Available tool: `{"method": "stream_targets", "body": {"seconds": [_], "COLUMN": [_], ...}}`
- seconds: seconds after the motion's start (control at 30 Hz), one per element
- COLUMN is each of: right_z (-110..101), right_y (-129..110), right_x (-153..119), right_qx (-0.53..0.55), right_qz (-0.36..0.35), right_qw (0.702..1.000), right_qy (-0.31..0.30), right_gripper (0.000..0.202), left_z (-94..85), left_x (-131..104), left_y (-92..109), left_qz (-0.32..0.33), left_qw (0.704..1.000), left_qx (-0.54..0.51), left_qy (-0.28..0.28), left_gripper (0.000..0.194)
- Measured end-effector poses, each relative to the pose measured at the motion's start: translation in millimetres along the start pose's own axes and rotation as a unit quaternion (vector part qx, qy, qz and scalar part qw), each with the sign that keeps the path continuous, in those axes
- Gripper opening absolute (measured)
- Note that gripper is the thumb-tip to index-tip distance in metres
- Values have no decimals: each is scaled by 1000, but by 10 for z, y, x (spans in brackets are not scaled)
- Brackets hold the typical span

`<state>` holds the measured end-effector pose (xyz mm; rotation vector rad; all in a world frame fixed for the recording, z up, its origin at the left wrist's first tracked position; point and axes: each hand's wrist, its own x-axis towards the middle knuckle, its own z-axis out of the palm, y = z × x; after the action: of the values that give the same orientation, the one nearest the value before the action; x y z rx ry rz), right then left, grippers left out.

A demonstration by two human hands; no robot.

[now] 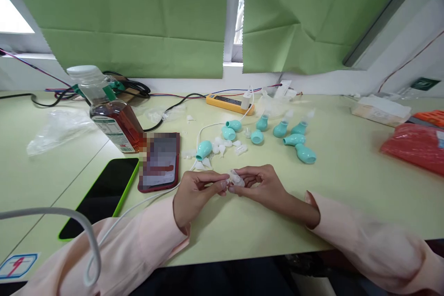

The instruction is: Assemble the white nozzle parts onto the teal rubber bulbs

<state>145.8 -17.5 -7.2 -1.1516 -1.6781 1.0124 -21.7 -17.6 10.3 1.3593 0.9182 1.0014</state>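
Small clear rounded plastic part [237,178] is pinched by fingertips of left hand [198,190] and right hand [266,186] over flat pale-green tabletop [225,238]; could be dropped among loose translucent white plastic pieces [222,150] if gripped too lightly.

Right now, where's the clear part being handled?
Head view, lower middle, slightly right: the clear part is held between the left hand and right hand, nearer than the teal bulbs.
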Motion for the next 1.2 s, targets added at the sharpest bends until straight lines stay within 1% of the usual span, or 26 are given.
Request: {"method": "stream_targets", "body": {"seconds": [0.07,0.13,0.2,0.27,0.33,0.4,0.43,0.5,0.57,0.63,0.73,0.93,1.07,1.2], "right_z": [10,13,11,6,0,-7,-10,-14,-14,-9,2,-1,-18,-37], "right_y": [10,3,-18,-38,-50,-53,-53,-51,-49,-46,-41,-55,-84,-98], "right_x": [-1,-1,-4,-7,-8,-1,5,20,33,37,30,26,35,45], "right_qx": [-60,-92,-113,-125,-106,-45,-5,70,122,154,179,199,222,233], "right_qz": [-40,-61,-77,-89,-72,-11,28,93,119,127,134,130,140,170], "right_qw": [997,992,989,987,991,999,999,992,983,975,968,961,954,944], "right_qy": [34,55,63,55,35,-1,-20,-52,-74,-94,-117,-139,-148,-160], "right_gripper": [29,29,29,28,28,32,35,38,38,37,34,28,26,24], "left_z": [-8,-16,-23,-34,-49,-63,-67,-69,-58,-38,-5,0,-25,-43], "left_x": [1,2,10,32,60,85,92,91,73,45,9,-4,2,10], "left_y": [-13,-23,-37,-55,-73,-88,-92,-93,-87,-75,-57,-57,-93,-111], "left_qz": [-19,-43,-71,-95,-114,-126,-121,-80,-12,41,96,155,227,317], "left_qw": [1000,998,995,991,988,987,987,993,998,998,994,983,964,925], "left_qx": [-19,-39,-60,-75,-84,-89,-89,-80,-59,-25,29,92,140,209], "left_qy": [14,28,45,60,63,54,49,41,35,40,42,30,18,8], "left_gripper": [16,17,19,20,19,17,15,12,9,8,7,8,13,17]}}
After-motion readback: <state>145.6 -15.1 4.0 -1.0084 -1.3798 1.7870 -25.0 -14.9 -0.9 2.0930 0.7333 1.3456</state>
